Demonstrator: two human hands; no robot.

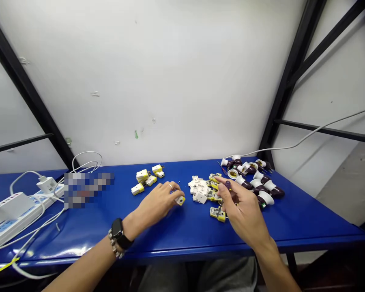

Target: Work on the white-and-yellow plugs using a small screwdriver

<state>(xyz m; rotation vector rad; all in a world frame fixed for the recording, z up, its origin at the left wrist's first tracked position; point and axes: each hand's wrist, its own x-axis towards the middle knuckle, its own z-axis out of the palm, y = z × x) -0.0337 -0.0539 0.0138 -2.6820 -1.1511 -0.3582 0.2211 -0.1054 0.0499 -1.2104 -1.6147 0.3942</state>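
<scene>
Blue tabletop (pixel 182 233) carries a white power strip (pixel 20 215) at far left and a cluster of brown-and-white lamp holders (pixel 255 182) at right. Loose at centre, in no container: a heap of white socket parts (pixel 200 190); left of it, a group of yellow-and-white plugs (pixel 146 178). Right hand (pixel 241 207) is closed in a pinch on a small dark-handled screwdriver (pixel 228 185), which appears to point down toward a yellow-and-white plug body (pixel 217 214) lying just below, much nearer this hand than the left. Left hand (pixel 159 201) has its fingertips curled against a single yellow-and-white block (pixel 180 200) at the hand's right side, long axis not readable; whether it is gripped, cannot tell
</scene>
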